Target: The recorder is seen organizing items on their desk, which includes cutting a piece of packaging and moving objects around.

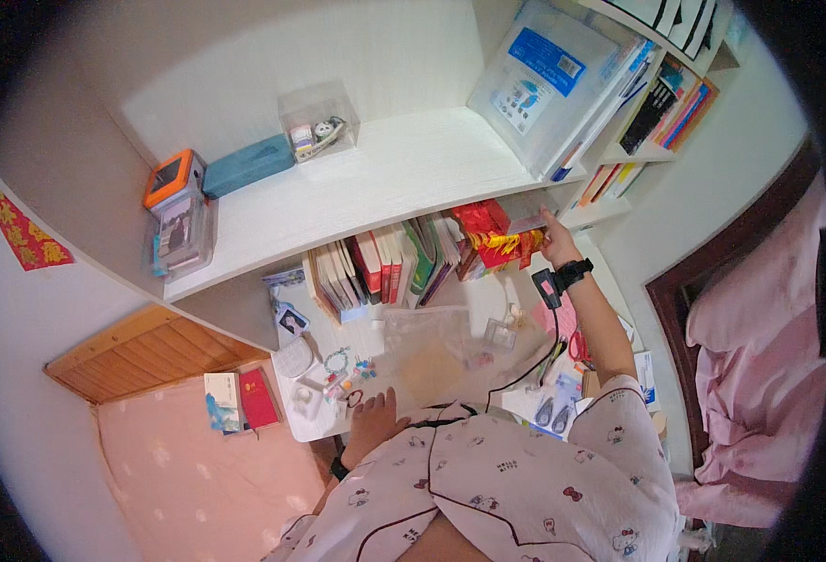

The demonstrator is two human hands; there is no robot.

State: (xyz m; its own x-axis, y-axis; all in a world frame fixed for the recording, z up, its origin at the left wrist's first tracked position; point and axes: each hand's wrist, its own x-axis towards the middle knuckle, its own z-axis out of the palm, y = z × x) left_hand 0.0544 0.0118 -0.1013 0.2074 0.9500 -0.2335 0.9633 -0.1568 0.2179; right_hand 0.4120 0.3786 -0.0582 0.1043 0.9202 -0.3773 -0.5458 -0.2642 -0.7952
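Note:
My right hand (560,244) reaches under the long shelf and grips the right end of a grey flat box (523,213). This box rests on a red cloth with yellow fringe (501,242), which lies over a stack of books. The far side of the box is hidden by the shelf. My left hand (374,423) lies palm down at the desk's front edge, fingers slightly apart, holding nothing. Close to it are a dark hair tie (354,398), small coloured trinkets (357,372) and a beaded bracelet (336,360). A clear plastic bag (427,344) lies before me.
Upright books (385,270) line the back of the desk beneath the white shelf (385,168). A clear small box (500,334), red-handled scissors (577,345) and a black cable (525,376) lie to the right. Two books (258,398) rest on the bed at left.

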